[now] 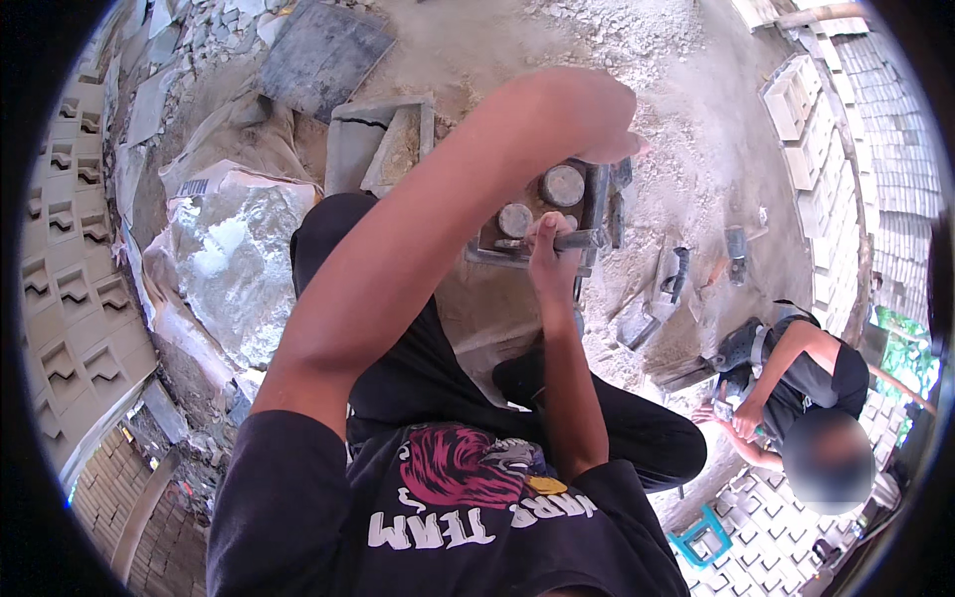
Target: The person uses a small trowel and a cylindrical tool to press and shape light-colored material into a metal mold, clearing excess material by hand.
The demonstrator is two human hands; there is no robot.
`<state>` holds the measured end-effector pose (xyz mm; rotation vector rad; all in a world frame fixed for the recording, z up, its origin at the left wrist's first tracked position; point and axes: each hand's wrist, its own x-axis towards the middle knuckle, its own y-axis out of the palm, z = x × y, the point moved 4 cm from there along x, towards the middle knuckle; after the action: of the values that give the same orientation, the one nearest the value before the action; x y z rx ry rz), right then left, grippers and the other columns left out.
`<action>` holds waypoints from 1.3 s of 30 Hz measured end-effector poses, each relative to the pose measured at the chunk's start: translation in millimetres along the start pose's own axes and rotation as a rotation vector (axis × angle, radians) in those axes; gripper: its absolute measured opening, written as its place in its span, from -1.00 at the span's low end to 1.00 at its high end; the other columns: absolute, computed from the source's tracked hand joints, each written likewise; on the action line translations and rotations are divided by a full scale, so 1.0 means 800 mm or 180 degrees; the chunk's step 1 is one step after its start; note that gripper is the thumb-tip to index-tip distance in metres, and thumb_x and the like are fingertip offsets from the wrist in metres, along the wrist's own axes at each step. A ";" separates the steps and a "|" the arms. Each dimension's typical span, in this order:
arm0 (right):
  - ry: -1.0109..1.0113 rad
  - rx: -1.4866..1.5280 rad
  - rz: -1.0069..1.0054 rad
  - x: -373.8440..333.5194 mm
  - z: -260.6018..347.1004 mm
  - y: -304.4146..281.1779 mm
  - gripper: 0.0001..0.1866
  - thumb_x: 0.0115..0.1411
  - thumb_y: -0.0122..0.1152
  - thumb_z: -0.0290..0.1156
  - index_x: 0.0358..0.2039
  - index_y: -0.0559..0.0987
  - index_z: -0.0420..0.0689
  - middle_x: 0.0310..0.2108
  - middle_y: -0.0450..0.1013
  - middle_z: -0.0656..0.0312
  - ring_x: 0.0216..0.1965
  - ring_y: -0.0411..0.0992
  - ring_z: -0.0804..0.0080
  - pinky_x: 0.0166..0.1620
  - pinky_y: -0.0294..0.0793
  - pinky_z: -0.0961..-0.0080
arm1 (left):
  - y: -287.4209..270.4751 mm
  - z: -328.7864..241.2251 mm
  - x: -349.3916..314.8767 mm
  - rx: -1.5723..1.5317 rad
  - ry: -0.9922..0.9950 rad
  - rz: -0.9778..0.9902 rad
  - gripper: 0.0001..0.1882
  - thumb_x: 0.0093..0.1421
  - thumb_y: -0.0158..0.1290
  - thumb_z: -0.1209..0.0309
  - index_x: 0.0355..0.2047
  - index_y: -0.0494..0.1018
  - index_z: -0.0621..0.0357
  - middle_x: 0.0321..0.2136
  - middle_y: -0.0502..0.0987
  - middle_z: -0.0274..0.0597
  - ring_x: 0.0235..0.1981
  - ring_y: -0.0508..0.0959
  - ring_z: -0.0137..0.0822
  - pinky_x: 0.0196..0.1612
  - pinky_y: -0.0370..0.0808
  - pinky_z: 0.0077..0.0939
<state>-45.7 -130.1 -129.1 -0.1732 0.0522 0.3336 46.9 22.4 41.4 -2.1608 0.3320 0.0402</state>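
My left arm reaches across to the far side, with my left hand [609, 139] over the upper right part of a grey rectangular mold [597, 204]. Its fingers are mostly hidden behind the hand and wrist. My right hand [550, 261] is closed around a short grey bar [580, 240] at the mold's near edge. Inside the mold sit round grey pieces, a larger round piece [563, 186] and a smaller round piece [514, 221]. My left forearm covers the mold's upper left part.
An open sack of white powder [244, 269] lies at left. Beyond it are a grey trough [353, 144] and a dark flat board [323, 58]. Tools, including a trowel-like tool [668, 289], lie at right. A co-worker [796, 388] crouches at lower right near a teal stool [702, 537].
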 end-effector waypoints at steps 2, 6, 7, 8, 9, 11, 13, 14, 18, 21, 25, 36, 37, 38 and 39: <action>-0.0447 0.0234 -0.0249 -0.002 0.036 0.008 -0.51 0.36 -0.09 -0.05 -0.61 0.28 -0.13 -0.66 0.18 0.42 -0.59 0.13 0.65 -0.46 0.20 0.61 | -0.006 0.000 -0.003 -0.0021 -0.0049 0.0021 -0.37 0.18 -0.07 -0.06 -0.04 0.42 0.30 -0.11 0.50 0.20 -0.05 0.50 0.08 0.03 0.38 -0.10; -0.0611 0.0331 -0.0348 0.000 0.071 0.014 -0.52 0.35 -0.07 -0.05 -0.58 0.37 -0.16 -0.64 0.25 0.41 -0.55 0.18 0.69 -0.45 0.19 0.65 | -0.019 0.005 -0.007 0.0046 -0.0157 0.0011 -0.35 0.19 -0.08 -0.07 0.00 0.41 0.30 -0.08 0.48 0.20 -0.02 0.48 0.07 0.06 0.37 -0.12; -0.0573 0.0136 -0.0120 0.008 0.061 0.013 -0.50 0.35 -0.07 -0.04 -0.61 0.34 -0.16 -0.66 0.23 0.40 -0.57 0.20 0.66 -0.46 0.22 0.63 | -0.021 0.004 -0.008 0.0079 -0.0154 -0.0014 -0.35 0.19 -0.08 -0.08 0.00 0.41 0.29 -0.08 0.48 0.20 -0.02 0.48 0.07 0.06 0.37 -0.12; -0.0525 -0.0061 0.0097 0.021 0.045 0.010 -0.48 0.35 -0.07 -0.03 -0.63 0.31 -0.16 -0.68 0.22 0.40 -0.58 0.22 0.62 -0.47 0.24 0.60 | -0.021 0.003 -0.008 0.0061 -0.0153 0.0022 -0.34 0.19 -0.08 -0.09 0.01 0.40 0.29 -0.07 0.48 0.19 -0.01 0.48 0.07 0.06 0.37 -0.13; -0.0474 -0.0257 0.0314 0.027 0.031 0.008 -0.46 0.34 -0.08 -0.02 -0.66 0.28 -0.15 -0.70 0.20 0.39 -0.60 0.24 0.59 -0.48 0.26 0.57 | -0.020 0.001 -0.008 0.0044 -0.0153 0.0058 -0.33 0.19 -0.08 -0.10 0.02 0.40 0.29 -0.06 0.48 0.19 -0.01 0.47 0.07 0.06 0.37 -0.13; -0.0245 0.0107 -0.0193 0.034 0.055 0.006 -0.46 0.34 -0.06 -0.02 -0.68 0.28 -0.13 -0.72 0.20 0.39 -0.64 0.23 0.60 -0.52 0.24 0.60 | -0.022 0.006 -0.007 0.0069 -0.0167 0.0056 -0.31 0.18 -0.08 -0.12 0.03 0.39 0.28 -0.05 0.47 0.19 0.00 0.47 0.07 0.07 0.36 -0.14; -0.0280 0.0397 -0.0544 0.036 0.058 0.010 -0.46 0.31 -0.01 0.02 -0.63 0.36 -0.16 -0.73 0.24 0.42 -0.65 0.21 0.64 -0.59 0.16 0.58 | -0.023 0.012 -0.012 0.0100 -0.0168 -0.0005 -0.28 0.17 -0.08 -0.15 0.04 0.39 0.27 -0.03 0.46 0.19 0.01 0.46 0.07 0.08 0.36 -0.15; -0.0466 0.0189 -0.0558 0.038 0.039 0.015 -0.47 0.30 0.00 0.03 -0.63 0.36 -0.16 -0.72 0.24 0.42 -0.63 0.21 0.65 -0.58 0.16 0.58 | -0.029 0.012 -0.012 0.0126 -0.0213 -0.0028 -0.28 0.17 -0.09 -0.16 0.05 0.38 0.27 -0.03 0.46 0.18 0.02 0.46 0.06 0.08 0.36 -0.15; -0.0216 0.0302 -0.0220 0.055 0.024 0.032 -0.51 0.32 0.00 -0.01 -0.59 0.37 -0.15 -0.66 0.24 0.42 -0.57 0.17 0.65 -0.51 0.18 0.57 | -0.035 0.022 -0.018 0.0235 -0.0468 -0.0033 -0.29 0.20 -0.10 -0.15 0.08 0.36 0.24 -0.01 0.46 0.15 0.04 0.45 0.05 0.09 0.36 -0.17; -0.0445 0.0376 0.0049 0.069 0.086 0.030 -0.52 0.33 0.00 -0.09 -0.62 0.34 -0.15 -0.67 0.21 0.43 -0.56 0.14 0.64 -0.48 0.17 0.57 | -0.044 0.033 -0.042 0.0287 -0.0522 -0.0117 -0.31 0.22 -0.09 -0.12 0.10 0.34 0.22 0.01 0.44 0.14 0.06 0.43 0.03 0.11 0.34 -0.18; -0.0579 0.0059 0.1131 0.100 0.047 0.028 -0.45 0.33 0.02 -0.13 -0.74 0.29 -0.19 -0.74 0.18 0.40 -0.59 0.15 0.63 -0.52 0.13 0.56 | -0.075 0.051 -0.057 0.0297 -0.0839 -0.0454 -0.33 0.22 -0.08 -0.11 0.11 0.33 0.20 0.03 0.43 0.12 0.08 0.41 0.02 0.12 0.33 -0.20; -0.0622 0.1109 0.0496 0.141 0.126 0.051 -0.49 0.33 0.02 -0.23 -0.78 0.27 -0.05 -0.81 0.16 0.44 -0.73 0.10 0.72 -0.65 0.02 0.65 | -0.090 0.085 -0.128 0.0696 -0.1132 -0.0737 -0.37 0.22 -0.05 -0.08 0.05 0.37 0.22 -0.06 0.49 0.11 -0.01 0.48 0.01 0.06 0.37 -0.23; -0.0732 0.1230 0.0269 0.139 0.127 0.048 -0.51 0.32 0.04 -0.28 -0.78 0.26 0.00 -0.80 0.14 0.47 -0.74 0.09 0.73 -0.68 0.00 0.65 | -0.094 0.068 -0.134 0.0703 -0.1076 -0.0826 -0.37 0.22 -0.05 -0.09 0.05 0.37 0.22 -0.08 0.50 0.10 -0.02 0.49 0.01 0.05 0.38 -0.23; -0.0868 0.1072 0.0179 0.142 0.105 0.045 -0.53 0.31 0.05 -0.29 -0.77 0.26 0.00 -0.79 0.14 0.47 -0.74 0.09 0.73 -0.68 0.00 0.65 | -0.097 0.056 -0.134 0.0795 -0.1056 -0.0835 -0.36 0.21 -0.05 -0.09 0.05 0.37 0.21 -0.09 0.51 0.10 -0.04 0.50 0.00 0.04 0.39 -0.22; -0.0993 0.0909 0.0048 0.152 0.062 0.041 -0.55 0.30 0.06 -0.30 -0.75 0.26 0.00 -0.78 0.15 0.47 -0.74 0.09 0.73 -0.68 -0.01 0.65 | -0.097 0.048 -0.128 0.0888 -0.1005 -0.0821 -0.36 0.21 -0.05 -0.10 0.05 0.38 0.21 -0.10 0.52 0.10 -0.05 0.51 0.00 0.03 0.40 -0.22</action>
<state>59.2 -51.8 -95.5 0.1632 -0.2067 0.3612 -28.5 118.2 97.6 -1.8674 -0.1182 0.1764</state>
